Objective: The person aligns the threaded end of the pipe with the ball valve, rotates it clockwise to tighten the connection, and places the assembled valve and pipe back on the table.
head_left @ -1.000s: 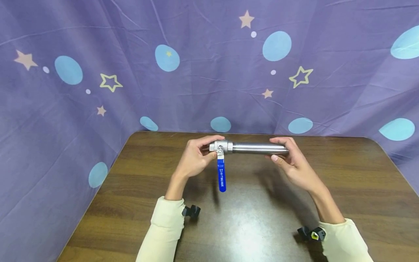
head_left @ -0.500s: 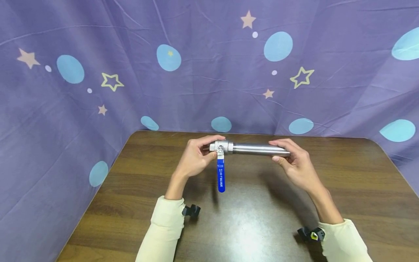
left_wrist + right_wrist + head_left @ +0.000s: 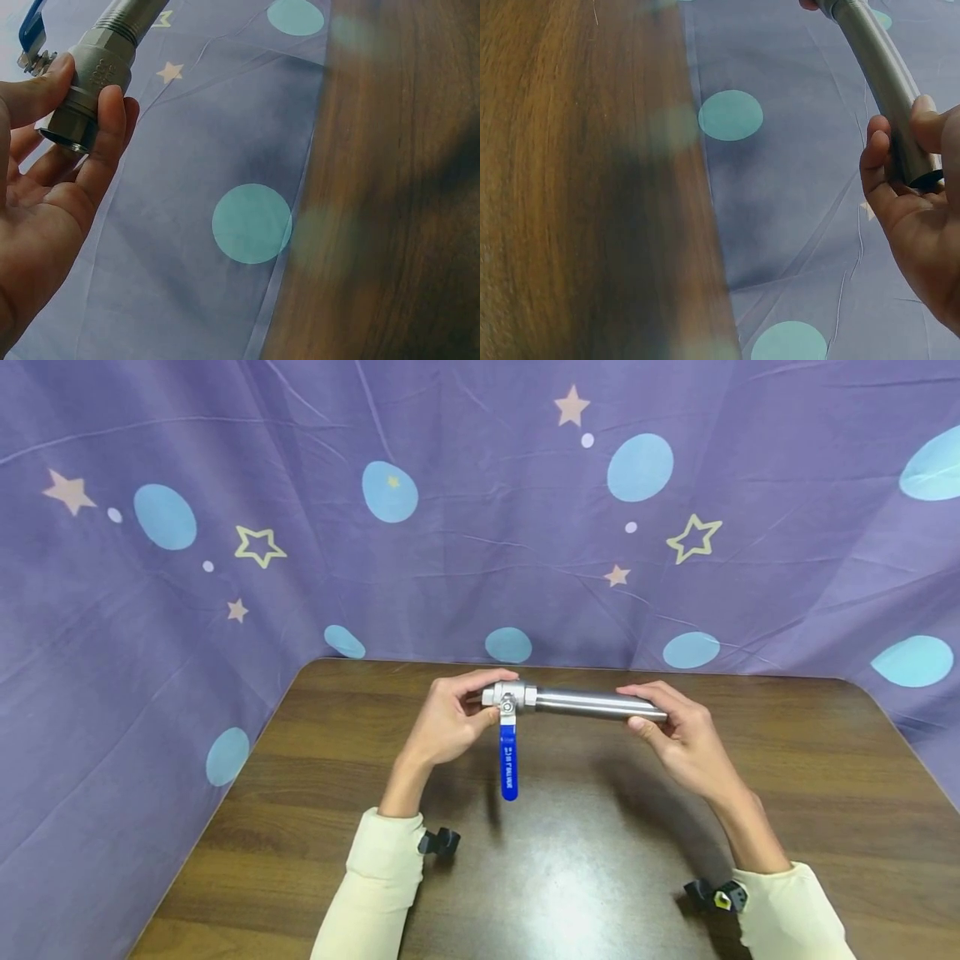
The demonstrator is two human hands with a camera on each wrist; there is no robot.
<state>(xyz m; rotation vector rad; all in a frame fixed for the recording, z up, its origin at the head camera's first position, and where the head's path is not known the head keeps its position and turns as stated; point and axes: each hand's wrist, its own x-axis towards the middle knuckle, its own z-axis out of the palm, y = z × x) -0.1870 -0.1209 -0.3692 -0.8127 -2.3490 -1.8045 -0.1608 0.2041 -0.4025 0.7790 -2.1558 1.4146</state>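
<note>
A steel ball valve (image 3: 508, 695) with a blue lever handle (image 3: 509, 764) is joined to a smooth steel pipe (image 3: 581, 702), both held above the table. My left hand (image 3: 448, 718) grips the valve body at its left end, thumb in front and fingers behind. In the left wrist view the valve (image 3: 94, 79) shows a hollow hex end near the palm and threads where the pipe meets it. My right hand (image 3: 682, 735) holds the pipe's far end between thumb and fingers. The right wrist view shows the open end of the pipe (image 3: 889, 82) in that hand.
A brown wood-grain table (image 3: 300, 827) lies beneath the hands. Behind it and along the left hangs a purple curtain (image 3: 480, 527) with blue dots and stars. A black wrist-camera mount (image 3: 441, 842) sits on the left sleeve, another mount (image 3: 716, 896) on the right.
The right hand and its end of the pipe have dropped slightly and shifted a little right, so the pipe tilts down rightward. The left hand keeps its hold on the valve.
</note>
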